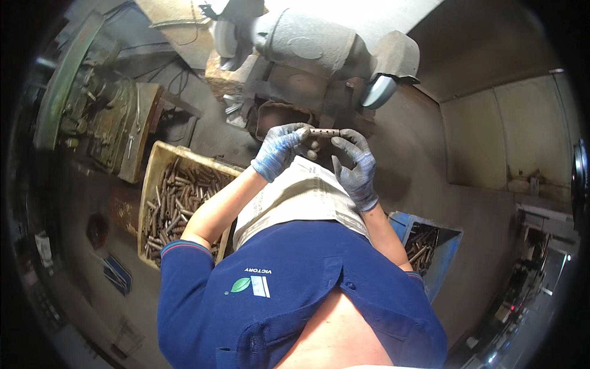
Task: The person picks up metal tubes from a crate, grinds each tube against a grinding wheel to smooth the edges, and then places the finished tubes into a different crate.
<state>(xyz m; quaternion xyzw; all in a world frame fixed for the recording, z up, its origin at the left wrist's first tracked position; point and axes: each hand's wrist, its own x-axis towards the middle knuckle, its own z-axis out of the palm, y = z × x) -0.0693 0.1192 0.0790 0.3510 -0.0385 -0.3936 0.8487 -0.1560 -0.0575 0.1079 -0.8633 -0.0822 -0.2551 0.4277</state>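
Note:
A short metal tube [324, 133] with a row of small holes lies level between my two gloved hands, in front of the grinder. My left hand [281, 149], in a blue and grey work glove, is closed with its fingertips pinching the tube's left end. At the other end, the fingers of my right hand [357, 165] bend around the tube's tip, while its thumb points away from the tube. Both tube ends are partly hidden by the gloves. A light-coloured cloth [295, 198] covers my lap below the hands.
A bench grinder [307, 43] stands ahead, with a left wheel [226, 40] and a right wheel [379, 91]. At my left is a yellowish crate [147, 212] of metal tubes; a blue bin [444, 255] at my right holds similar pieces. A greenish machine [92, 117] stands far left.

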